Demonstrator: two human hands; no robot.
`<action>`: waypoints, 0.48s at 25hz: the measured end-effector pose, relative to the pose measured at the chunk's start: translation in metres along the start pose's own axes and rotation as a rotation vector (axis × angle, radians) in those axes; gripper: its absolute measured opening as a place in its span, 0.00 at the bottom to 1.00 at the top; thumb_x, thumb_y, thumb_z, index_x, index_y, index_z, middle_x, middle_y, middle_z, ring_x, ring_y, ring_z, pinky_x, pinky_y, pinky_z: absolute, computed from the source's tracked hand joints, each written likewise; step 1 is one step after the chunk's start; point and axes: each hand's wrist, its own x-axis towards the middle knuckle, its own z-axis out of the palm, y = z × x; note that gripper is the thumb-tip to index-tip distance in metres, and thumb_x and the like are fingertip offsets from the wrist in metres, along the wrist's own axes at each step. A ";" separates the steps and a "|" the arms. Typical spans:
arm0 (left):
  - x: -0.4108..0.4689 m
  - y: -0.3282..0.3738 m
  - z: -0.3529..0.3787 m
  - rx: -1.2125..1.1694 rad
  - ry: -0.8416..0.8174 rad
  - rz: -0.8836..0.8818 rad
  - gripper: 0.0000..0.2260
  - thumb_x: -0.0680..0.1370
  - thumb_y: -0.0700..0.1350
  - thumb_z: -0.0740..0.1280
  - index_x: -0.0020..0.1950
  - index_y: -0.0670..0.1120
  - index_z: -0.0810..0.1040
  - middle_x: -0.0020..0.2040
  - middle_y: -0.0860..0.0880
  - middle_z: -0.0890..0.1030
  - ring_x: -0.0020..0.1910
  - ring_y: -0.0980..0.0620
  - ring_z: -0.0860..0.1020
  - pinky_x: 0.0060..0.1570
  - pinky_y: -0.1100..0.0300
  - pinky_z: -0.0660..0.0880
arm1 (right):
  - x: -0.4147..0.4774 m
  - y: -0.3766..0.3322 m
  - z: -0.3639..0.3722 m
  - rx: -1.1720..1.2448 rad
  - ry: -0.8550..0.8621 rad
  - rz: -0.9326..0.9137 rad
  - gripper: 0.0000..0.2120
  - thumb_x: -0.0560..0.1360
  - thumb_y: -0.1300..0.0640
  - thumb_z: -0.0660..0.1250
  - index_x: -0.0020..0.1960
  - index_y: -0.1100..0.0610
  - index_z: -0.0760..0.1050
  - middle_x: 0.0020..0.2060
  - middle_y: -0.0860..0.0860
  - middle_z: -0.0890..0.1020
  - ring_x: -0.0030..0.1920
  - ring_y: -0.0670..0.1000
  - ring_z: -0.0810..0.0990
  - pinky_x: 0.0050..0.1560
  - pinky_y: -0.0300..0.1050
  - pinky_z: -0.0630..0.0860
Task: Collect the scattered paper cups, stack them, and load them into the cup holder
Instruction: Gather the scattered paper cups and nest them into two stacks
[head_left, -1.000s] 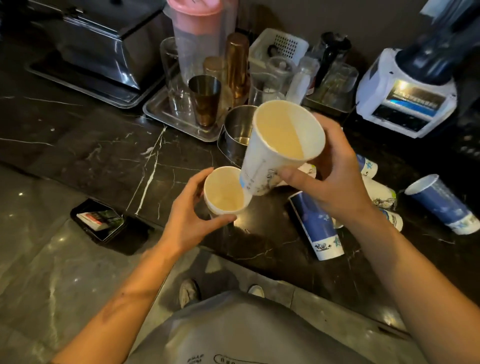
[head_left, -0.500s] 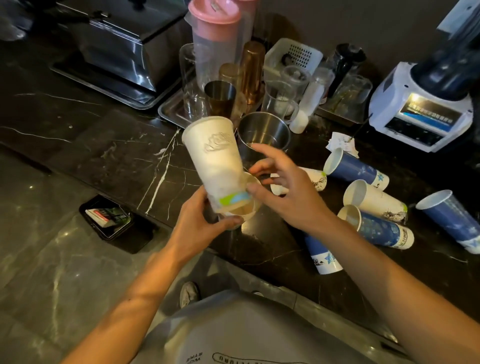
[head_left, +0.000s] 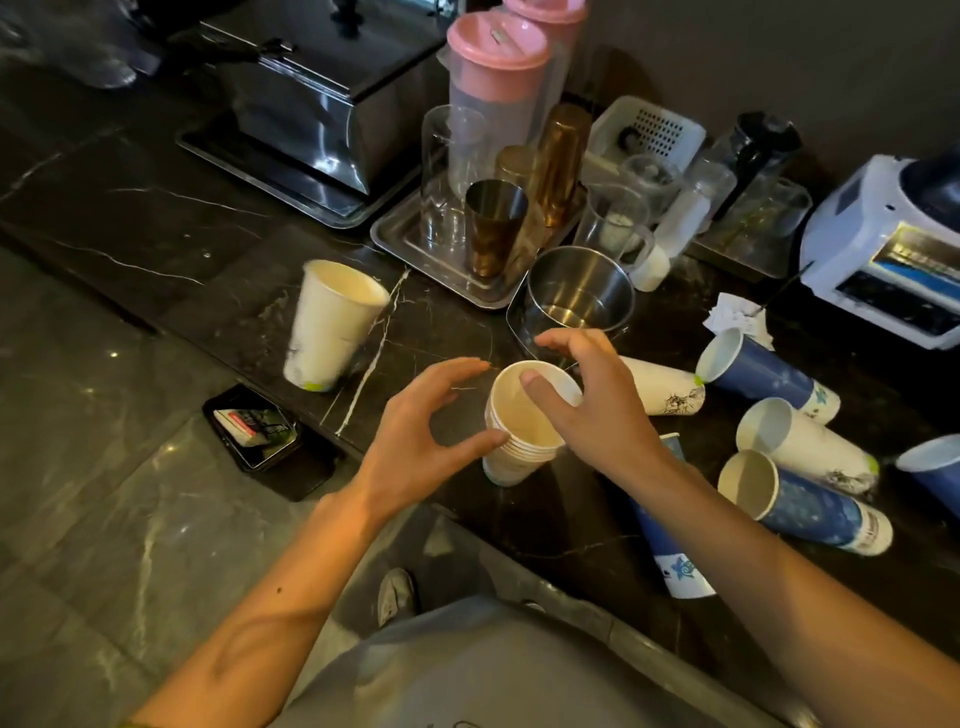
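A short stack of white paper cups (head_left: 511, 452) stands near the counter's front edge. My right hand (head_left: 597, 410) holds its rim, thumb inside and fingers arched over the far side. My left hand (head_left: 415, 431) is spread beside the stack, with only the thumb touching its side. A tall white cup (head_left: 332, 325) stands on the counter to the left, apart from both hands. To the right, loose cups lie on their sides: a white one (head_left: 662, 389), a blue one (head_left: 769, 371), a second white one (head_left: 810, 447) and a second blue one (head_left: 815, 509). A third blue cup (head_left: 675, 564) lies under my right forearm.
A steel pot (head_left: 576, 296) stands just behind the stack. Behind that is a metal tray (head_left: 415, 249) of glasses and shakers, pink-lidded pitchers (head_left: 498, 78) and a steel box (head_left: 322, 104). A white blender base (head_left: 883, 260) stands at the right, and a small black tray (head_left: 254, 428) lies below the counter edge.
The tall white cup has left my hands and now stands on the counter at the left. Both hands have come to the short stack, which now rests on the counter.
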 end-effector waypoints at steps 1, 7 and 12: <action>-0.002 -0.007 -0.001 0.039 0.012 0.023 0.28 0.71 0.57 0.75 0.69 0.48 0.74 0.67 0.52 0.76 0.67 0.57 0.74 0.65 0.50 0.74 | 0.001 0.002 0.004 -0.010 -0.027 0.012 0.19 0.75 0.41 0.65 0.64 0.43 0.70 0.60 0.42 0.72 0.59 0.41 0.72 0.53 0.32 0.67; 0.041 -0.106 -0.133 0.592 0.595 -0.625 0.54 0.65 0.66 0.75 0.80 0.53 0.48 0.79 0.34 0.49 0.78 0.35 0.49 0.75 0.38 0.50 | 0.000 0.011 0.014 0.050 -0.071 0.084 0.14 0.81 0.46 0.59 0.66 0.41 0.70 0.62 0.43 0.75 0.61 0.40 0.74 0.56 0.40 0.73; 0.085 -0.177 -0.229 0.489 0.364 -0.972 0.47 0.73 0.55 0.73 0.79 0.62 0.41 0.74 0.35 0.60 0.72 0.29 0.63 0.68 0.33 0.63 | 0.004 0.002 0.022 0.056 -0.032 0.108 0.11 0.82 0.50 0.58 0.62 0.44 0.74 0.55 0.40 0.78 0.57 0.35 0.74 0.50 0.27 0.68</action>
